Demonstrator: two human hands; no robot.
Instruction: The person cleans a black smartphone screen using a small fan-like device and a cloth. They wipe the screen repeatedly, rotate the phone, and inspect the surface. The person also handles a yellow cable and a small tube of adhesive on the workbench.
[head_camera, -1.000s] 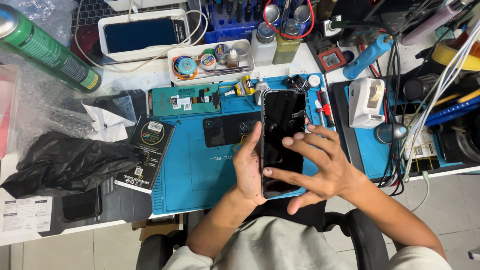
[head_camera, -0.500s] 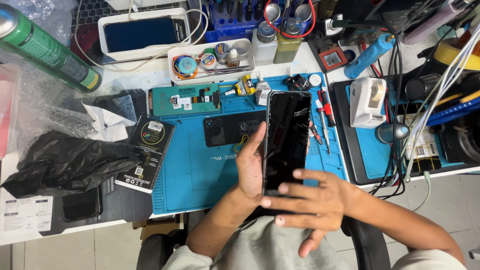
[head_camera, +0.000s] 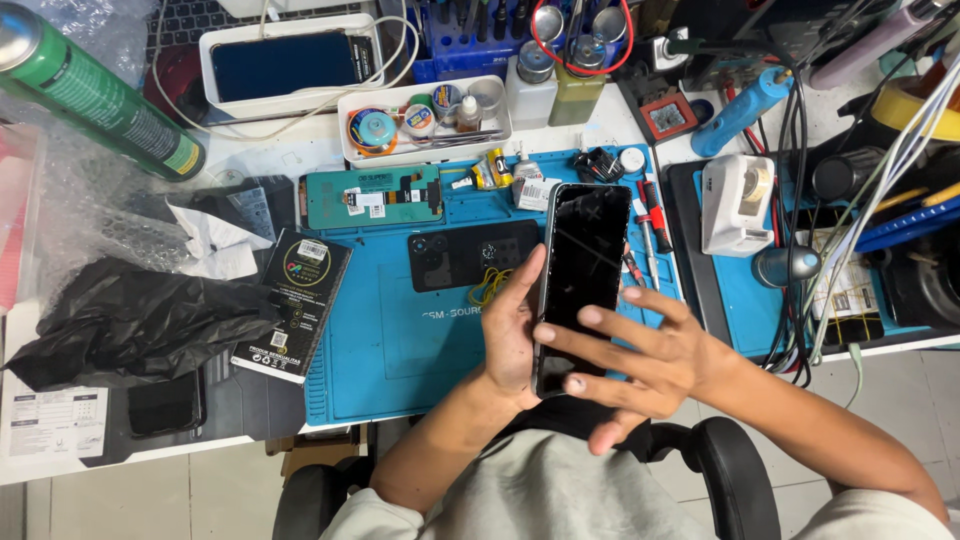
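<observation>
My left hand (head_camera: 512, 330) grips a black smartphone (head_camera: 582, 262) by its left edge, holding it upright over the blue work mat (head_camera: 400, 340), its dark screen facing me. My right hand (head_camera: 640, 365) lies across the phone's lower end with fingers spread, fingertips touching the glass. On the mat behind the phone rests a black phone back cover (head_camera: 470, 255), and a teal phone frame (head_camera: 372, 196) lies further back.
A green spray can (head_camera: 95, 95) lies at the far left above a black plastic bag (head_camera: 120, 320). A black box (head_camera: 295, 300), a white parts tray (head_camera: 425, 120), screwdrivers (head_camera: 650, 215), a white device (head_camera: 738, 205) and tangled cables (head_camera: 830, 250) crowd the desk.
My right hand slid down the screen to the phone's lower end, then shifted slightly back up. The left hand kept holding the phone, raising it a little.
</observation>
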